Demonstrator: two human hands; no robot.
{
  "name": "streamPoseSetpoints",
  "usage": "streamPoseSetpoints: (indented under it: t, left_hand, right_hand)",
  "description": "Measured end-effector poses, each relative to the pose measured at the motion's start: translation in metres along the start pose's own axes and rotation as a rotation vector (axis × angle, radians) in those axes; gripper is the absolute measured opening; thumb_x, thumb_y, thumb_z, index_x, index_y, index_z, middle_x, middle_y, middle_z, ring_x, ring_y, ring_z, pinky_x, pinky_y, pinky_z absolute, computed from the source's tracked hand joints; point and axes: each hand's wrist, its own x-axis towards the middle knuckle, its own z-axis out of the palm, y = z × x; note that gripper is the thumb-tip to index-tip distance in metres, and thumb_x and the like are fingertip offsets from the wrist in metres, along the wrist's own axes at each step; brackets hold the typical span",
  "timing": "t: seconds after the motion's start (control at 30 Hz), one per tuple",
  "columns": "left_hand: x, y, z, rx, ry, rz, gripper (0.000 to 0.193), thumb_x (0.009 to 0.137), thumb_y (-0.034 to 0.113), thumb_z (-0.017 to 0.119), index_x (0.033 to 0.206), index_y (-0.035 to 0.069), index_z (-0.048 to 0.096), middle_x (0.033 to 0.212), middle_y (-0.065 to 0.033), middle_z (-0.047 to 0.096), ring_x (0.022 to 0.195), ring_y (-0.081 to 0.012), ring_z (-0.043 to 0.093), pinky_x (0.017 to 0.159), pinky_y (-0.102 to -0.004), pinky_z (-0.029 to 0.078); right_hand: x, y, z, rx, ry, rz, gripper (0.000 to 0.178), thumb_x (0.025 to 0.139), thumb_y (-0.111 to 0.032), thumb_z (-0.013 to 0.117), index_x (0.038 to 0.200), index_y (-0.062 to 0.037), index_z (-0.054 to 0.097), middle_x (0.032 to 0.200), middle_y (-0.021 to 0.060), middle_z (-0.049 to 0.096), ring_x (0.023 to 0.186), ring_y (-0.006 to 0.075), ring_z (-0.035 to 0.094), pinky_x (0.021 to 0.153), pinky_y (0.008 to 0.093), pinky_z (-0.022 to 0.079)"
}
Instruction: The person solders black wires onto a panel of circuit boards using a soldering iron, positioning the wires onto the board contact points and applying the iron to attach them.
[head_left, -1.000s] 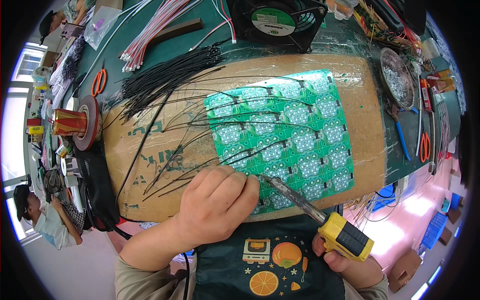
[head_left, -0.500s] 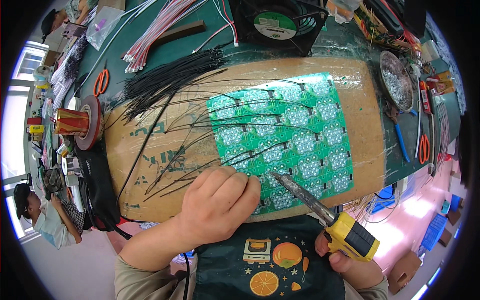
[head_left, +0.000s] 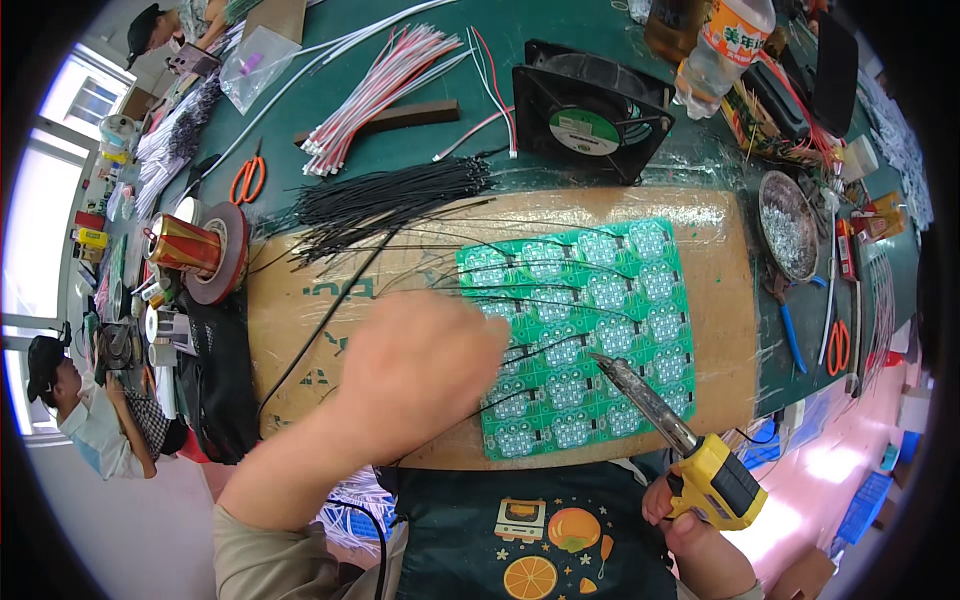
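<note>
A green panel of circuit boards [head_left: 590, 395] lies on a brown board [head_left: 720, 400] in front of me. Thin black wires [head_left: 540, 345] run leftward from several of its small boards. My right hand [head_left: 680, 520] grips a yellow and black soldering gun [head_left: 717, 482], whose dark tip points up and left over the panel's lower middle. Over the brown board, just left of the panel, my left hand [head_left: 425, 350] is blurred by motion. Its fingers are smeared, so I cannot see whether they hold anything. A pile of loose black wires [head_left: 390, 205] lies beyond it.
A black fan [head_left: 595, 110] stands at the back, beside bundled white and red wires [head_left: 385, 95]. On the left are orange scissors [head_left: 248, 178], a wire reel [head_left: 228, 255] and a can [head_left: 185, 247]. To the right sit a metal dish [head_left: 790, 225] and blue-handled pliers [head_left: 790, 325].
My left hand has lifted up and away from the panel's lower left edge. The soldering tip sits further right across the panel. The whole view has shifted, with more of the table's back showing.
</note>
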Motion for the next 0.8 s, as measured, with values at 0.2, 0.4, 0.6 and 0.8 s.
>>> streamPoseSetpoints:
  t: [0.2, 0.4, 0.6, 0.8]
  left_hand:
    - [0.049, -0.086, 0.014, 0.175, 0.075, -0.193, 0.010, 0.085, 0.009, 0.075, 0.095, 0.005, 0.075, 0.095, -0.0105, 0.071, 0.094, -0.0335, 0.069, 0.086, -0.0448, 0.055]
    - [0.061, -0.102, 0.027, 0.286, -0.124, -0.222, 0.015, 0.086, 0.013, 0.073, 0.098, 0.004, 0.076, 0.096, -0.0130, 0.069, 0.101, -0.0351, 0.068, 0.090, -0.0471, 0.055]
    - [0.063, -0.089, 0.006, 0.012, -0.059, -0.417, 0.013, 0.089, 0.010, 0.068, 0.099, 0.003, 0.073, 0.103, -0.0146, 0.072, 0.104, -0.0361, 0.069, 0.089, -0.0474, 0.055]
    - [0.051, -0.085, -0.002, 0.099, -0.052, -0.144, 0.020, 0.090, 0.003, 0.070, 0.110, 0.005, 0.074, 0.107, -0.0129, 0.072, 0.103, -0.0347, 0.069, 0.091, -0.0434, 0.055]
  right_hand:
    - [0.004, -0.003, 0.008, 0.015, 0.021, -0.041, 0.080, 0.087, -0.045, 0.089, 0.146, -0.0069, 0.052, 0.081, 0.0017, 0.056, 0.068, 0.0174, 0.055, 0.059, 0.0337, 0.046]
    - [0.002, -0.011, 0.009, 0.008, 0.000, -0.003, 0.049, 0.093, -0.041, 0.084, 0.115, -0.0030, 0.062, 0.087, 0.0049, 0.062, 0.077, 0.0150, 0.060, 0.068, 0.0308, 0.051]
    - [-0.005, -0.003, -0.002, -0.053, 0.036, 0.013, 0.080, 0.086, -0.045, 0.090, 0.146, -0.0085, 0.053, 0.080, 0.0020, 0.055, 0.069, 0.0173, 0.055, 0.061, 0.0339, 0.047]
    - [0.008, -0.017, 0.010, 0.012, -0.023, 0.013, 0.047, 0.095, -0.041, 0.081, 0.116, -0.0043, 0.062, 0.090, 0.0032, 0.061, 0.077, 0.0134, 0.058, 0.068, 0.0294, 0.050]
